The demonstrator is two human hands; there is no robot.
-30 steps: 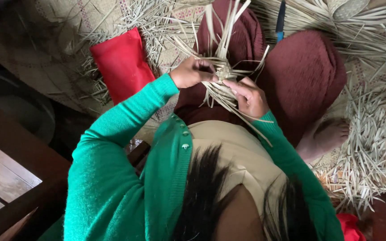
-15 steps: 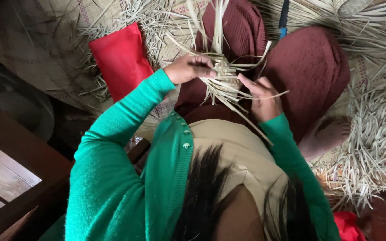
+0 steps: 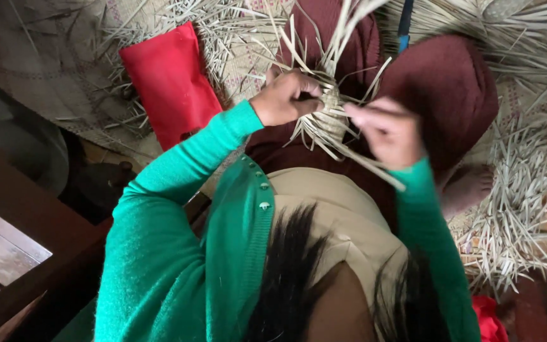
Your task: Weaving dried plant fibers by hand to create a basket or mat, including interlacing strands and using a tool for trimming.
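Both hands work one woven straw bundle (image 3: 328,117), its long strands pointing up-frame; left hand (image 3: 284,98) clamps its top, right hand (image 3: 387,132) blurred, grip unclear.

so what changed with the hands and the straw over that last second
The right hand drew away from the small woven bundle of pale straw strips, sliding out along one long strip. The left hand kept its grip on the bundle and lifted it a little. The flat red cloth pouch and the loose straw on the mat stayed put.
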